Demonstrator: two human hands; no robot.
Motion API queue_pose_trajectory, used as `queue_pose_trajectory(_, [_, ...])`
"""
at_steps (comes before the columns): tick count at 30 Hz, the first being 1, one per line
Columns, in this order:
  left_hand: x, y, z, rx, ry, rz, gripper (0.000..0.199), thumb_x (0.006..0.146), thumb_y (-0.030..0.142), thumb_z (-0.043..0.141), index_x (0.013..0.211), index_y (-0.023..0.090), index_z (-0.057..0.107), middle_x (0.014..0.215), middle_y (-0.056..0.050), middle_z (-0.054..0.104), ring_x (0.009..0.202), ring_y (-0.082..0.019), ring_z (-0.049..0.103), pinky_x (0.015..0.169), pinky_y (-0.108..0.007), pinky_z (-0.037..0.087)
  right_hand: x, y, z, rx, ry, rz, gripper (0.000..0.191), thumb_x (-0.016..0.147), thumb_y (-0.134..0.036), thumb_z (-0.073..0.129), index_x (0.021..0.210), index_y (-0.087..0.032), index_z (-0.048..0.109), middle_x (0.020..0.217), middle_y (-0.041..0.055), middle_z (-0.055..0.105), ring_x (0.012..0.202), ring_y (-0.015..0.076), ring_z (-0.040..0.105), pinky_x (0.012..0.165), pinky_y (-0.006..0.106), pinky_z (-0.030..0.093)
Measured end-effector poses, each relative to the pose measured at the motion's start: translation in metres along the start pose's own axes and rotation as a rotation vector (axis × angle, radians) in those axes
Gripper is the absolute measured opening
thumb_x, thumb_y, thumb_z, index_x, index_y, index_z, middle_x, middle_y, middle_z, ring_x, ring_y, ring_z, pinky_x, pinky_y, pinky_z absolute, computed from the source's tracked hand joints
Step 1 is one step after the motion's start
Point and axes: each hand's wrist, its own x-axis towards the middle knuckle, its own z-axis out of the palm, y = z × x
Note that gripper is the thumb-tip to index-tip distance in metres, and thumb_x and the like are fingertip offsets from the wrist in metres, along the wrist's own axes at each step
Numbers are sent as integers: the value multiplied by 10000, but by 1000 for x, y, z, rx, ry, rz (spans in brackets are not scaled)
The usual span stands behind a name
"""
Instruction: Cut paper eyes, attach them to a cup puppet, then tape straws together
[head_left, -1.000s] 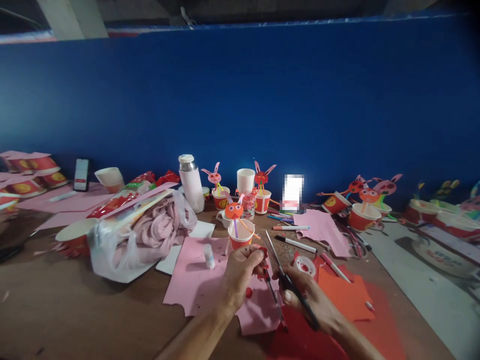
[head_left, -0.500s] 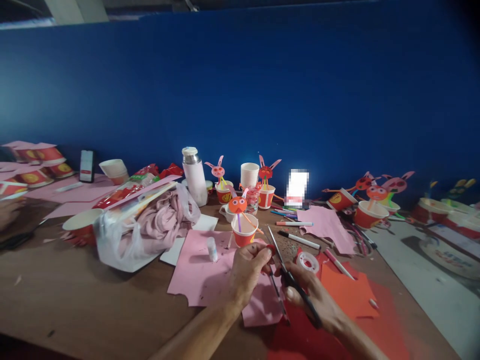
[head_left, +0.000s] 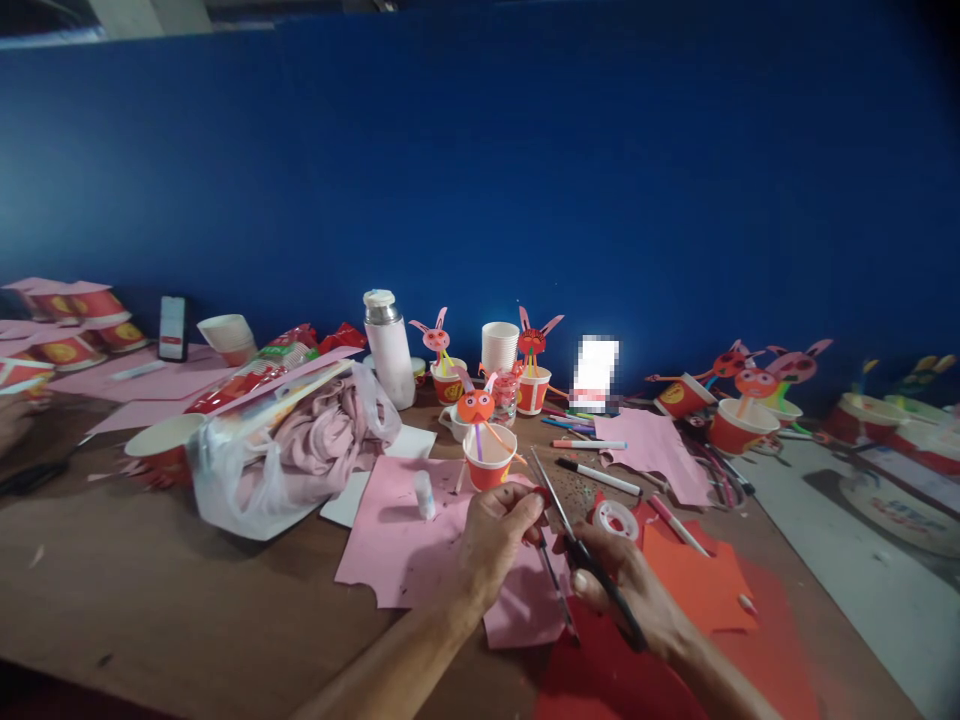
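Observation:
My left hand (head_left: 501,535) pinches a small piece of red paper (head_left: 541,493) between thumb and fingertips. Close beside it, my right hand (head_left: 619,570) is wrapped around the black handles of a pair of scissors (head_left: 581,550), whose blades point up and away past the red piece. Beneath both hands lies pink paper (head_left: 405,540) with cut edges. Just beyond my left hand stands a paper cup (head_left: 489,462) bearing an orange animal head (head_left: 475,405) with pink ears. Red paper (head_left: 622,670) and an orange sheet (head_left: 697,575) spread under and beside my right forearm.
A glue stick (head_left: 424,495) stands on the pink paper, and a tape roll (head_left: 616,520) lies by my right hand. Markers (head_left: 598,478) are scattered behind. A plastic bag (head_left: 247,490) and a thermos (head_left: 389,350) are to the left. Another person's hand (head_left: 15,415) shows at the left edge.
My two hands, the red piece and the scissors stay in nearly the same place. At the far left, the other person's hand has shifted slightly.

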Motion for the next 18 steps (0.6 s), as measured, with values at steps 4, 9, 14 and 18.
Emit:
queue_pose_trajectory(4, [-1,1,-1,-5,-4,8,185,647,301,592,560,139,569,503,11,565,436,-83,479,468,-203,383,0,1,0,27,11,28,461,679,-580,554,890,-171,581,614,-21,443,490,87,363,426,198,305])
queue_pose_trajectory(9, [-1,2,-2,-22,-2,-6,162,650,271,598,569,132,577,502,11,566,435,-79,480,478,-202,382,1,0,0,37,3,61,491,647,-594,581,858,-151,591,589,-16,458,470,79,354,407,198,293])
queue_pose_trajectory(14, [1,1,-3,-76,-7,-26,184,665,286,601,587,120,589,533,-3,579,433,-77,480,470,-204,371,1,0,-5,29,42,53,478,672,-571,569,861,-133,571,615,-10,455,469,76,369,406,199,313])
queue_pose_trajectory(18, [2,0,-4,-151,-26,-45,202,678,305,588,678,106,623,589,-14,593,447,-78,484,466,-207,371,5,0,-14,85,149,57,493,676,-576,554,888,-131,547,549,-33,441,434,85,408,403,211,338])
